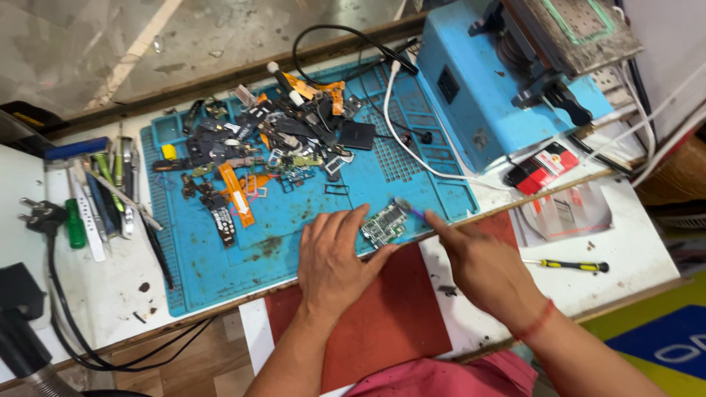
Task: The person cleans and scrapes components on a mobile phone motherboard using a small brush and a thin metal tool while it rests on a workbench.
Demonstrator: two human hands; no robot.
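Clothing: pink cloth [441,381] is showing at the near edge, between the two forearms.
Red mat: red mat [382,316] is lying on the near part of the white bench [110,294], under both wrists.
Left hand: left hand [334,257] is resting flat on the blue work mat [294,228], fingers spread and released, fingertips touching the left side of the small circuit board [384,223].
Right hand: right hand [482,265] is clenching around a thin purple-tipped tool [408,209], whose tip is touching the far right edge of the board.
Circuit board: it is lying on the near right part of the blue mat, between both hands.
Screwdriver: yellow-black screwdriver [570,265] is lying right of the right hand.
Parts: heap of small phone parts [272,147] is covering the far half of the mat.
Machine: blue machine [500,81] is standing far right.
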